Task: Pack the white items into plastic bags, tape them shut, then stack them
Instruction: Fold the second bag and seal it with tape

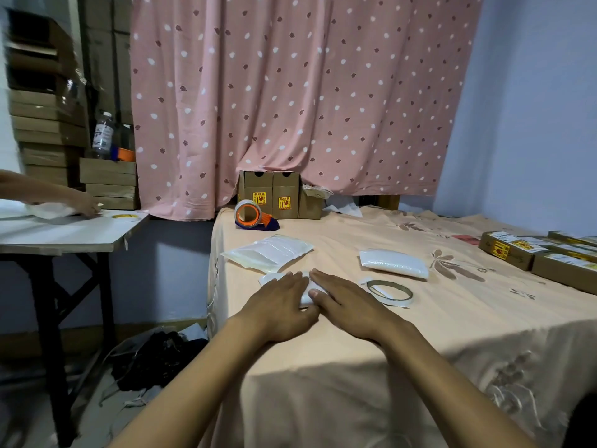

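Observation:
Both my hands lie flat, side by side, on a small white bagged item (267, 279) on the peach tablecloth (420, 318). My left hand (280, 302) and my right hand (344, 302) press it with straight fingers, covering most of it. A stack of clear plastic bags (268, 252) lies just behind the hands on the left. A white item in a bag (394, 263) lies to the right. A thin roll of tape (390, 293) rests beside my right hand.
An orange tape dispenser (253, 216) and small brown boxes (277, 195) stand at the table's back by the pink curtain. Labelled cartons (529, 253) line the right edge. Another person's hand (84, 203) works on a white folding table (71, 234) at left.

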